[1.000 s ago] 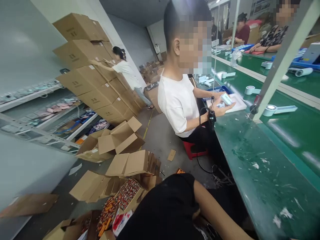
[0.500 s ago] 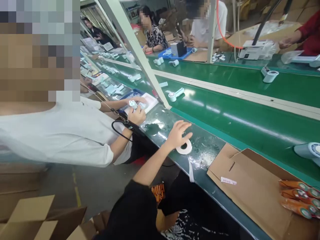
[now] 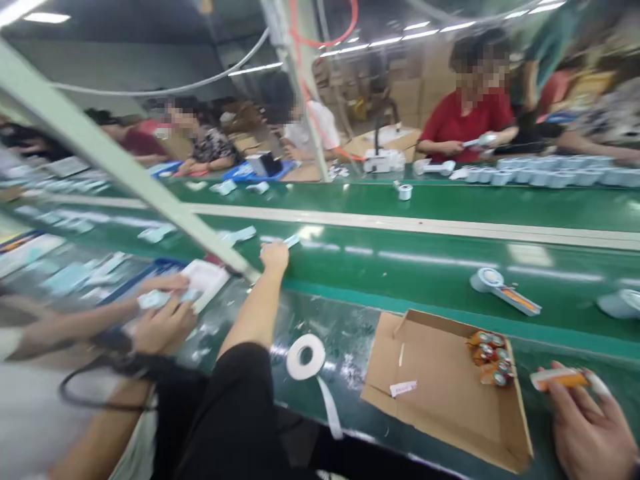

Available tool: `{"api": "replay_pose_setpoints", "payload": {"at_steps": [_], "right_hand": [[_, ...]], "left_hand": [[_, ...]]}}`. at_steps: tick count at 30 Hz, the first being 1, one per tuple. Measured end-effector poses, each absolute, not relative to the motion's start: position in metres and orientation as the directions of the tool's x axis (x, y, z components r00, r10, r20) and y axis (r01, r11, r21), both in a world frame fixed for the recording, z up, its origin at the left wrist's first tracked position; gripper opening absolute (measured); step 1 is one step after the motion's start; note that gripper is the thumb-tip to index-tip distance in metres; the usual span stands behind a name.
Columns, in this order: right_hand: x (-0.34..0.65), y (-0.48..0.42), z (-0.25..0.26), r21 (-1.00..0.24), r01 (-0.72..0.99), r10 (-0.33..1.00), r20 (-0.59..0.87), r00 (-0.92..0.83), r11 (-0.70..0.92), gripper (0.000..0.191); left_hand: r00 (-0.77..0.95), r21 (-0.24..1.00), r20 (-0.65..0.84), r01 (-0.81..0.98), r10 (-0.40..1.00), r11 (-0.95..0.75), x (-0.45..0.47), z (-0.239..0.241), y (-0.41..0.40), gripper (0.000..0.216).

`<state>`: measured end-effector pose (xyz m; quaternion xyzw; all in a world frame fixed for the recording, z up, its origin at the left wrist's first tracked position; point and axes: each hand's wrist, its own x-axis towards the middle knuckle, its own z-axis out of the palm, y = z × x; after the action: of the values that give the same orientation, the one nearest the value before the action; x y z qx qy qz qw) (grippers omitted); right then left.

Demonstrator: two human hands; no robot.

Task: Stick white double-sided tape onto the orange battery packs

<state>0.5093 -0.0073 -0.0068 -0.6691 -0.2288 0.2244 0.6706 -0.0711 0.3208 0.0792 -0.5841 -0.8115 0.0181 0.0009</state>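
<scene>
The left hand [image 3: 275, 255] reaches out to the green belt [image 3: 400, 267] and closes on a pale blue part [image 3: 291, 241] lying there. The right hand [image 3: 587, 427] grips an orange battery [image 3: 560, 379] just beside a shallow cardboard box [image 3: 440, 400] on the counter [image 3: 350, 327]. The box holds a small cluster of orange batteries [image 3: 487, 357] in its far right corner and a white label [image 3: 403, 388]. A roll of white tape [image 3: 306, 357] lies left of it.
</scene>
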Motion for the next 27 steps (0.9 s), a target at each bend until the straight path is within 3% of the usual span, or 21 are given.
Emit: {"api": "replay_pose_setpoints", "payload": {"at_steps": [4, 8, 12, 15, 21, 24, 27], "right_hand": [[0.506, -0.007, -0.004, -0.986, -0.138, 0.575, -0.060, 0.816, 0.092, 0.067], [0.516, -0.004, -0.017, -0.984, -0.115, 0.604, -0.009, 0.797, 0.136, 0.080], [0.520, -0.004, -0.027, -0.978, -0.108, 0.611, 0.024, 0.791, 0.178, 0.082], [0.514, -0.007, -0.024, -0.974, -0.110, 0.608, 0.034, 0.793, 0.198, 0.084], [0.501, -0.006, 0.002, -0.973, -0.063, 0.646, 0.097, 0.757, 0.220, 0.075], [0.492, 0.019, 0.033, -0.951, 0.009, 0.695, 0.232, 0.681, 0.308, 0.065], [0.476, 0.073, 0.065, -0.912, 0.066, 0.781, 0.383, 0.493, 0.406, 0.059]], "left_hand": [[-0.209, -0.083, 0.009, 0.974, 0.978, 0.209, -0.052, 0.083, 0.316, 0.040], [0.110, -0.100, -0.014, 0.989, 0.994, -0.110, 0.006, 0.084, 0.311, 0.043], [0.516, -0.071, -0.063, 0.851, 0.854, -0.520, 0.104, 0.070, 0.297, 0.045], [0.688, -0.052, -0.072, 0.721, 0.723, -0.691, 0.168, 0.058, 0.282, 0.046], [0.721, 0.029, -0.128, 0.689, 0.681, -0.724, 0.207, 0.062, 0.284, 0.033], [0.719, 0.112, -0.166, 0.694, 0.675, -0.712, 0.206, 0.069, 0.297, 0.031], [0.697, 0.164, -0.194, 0.717, 0.691, -0.677, 0.207, 0.070, 0.306, 0.024]]}}
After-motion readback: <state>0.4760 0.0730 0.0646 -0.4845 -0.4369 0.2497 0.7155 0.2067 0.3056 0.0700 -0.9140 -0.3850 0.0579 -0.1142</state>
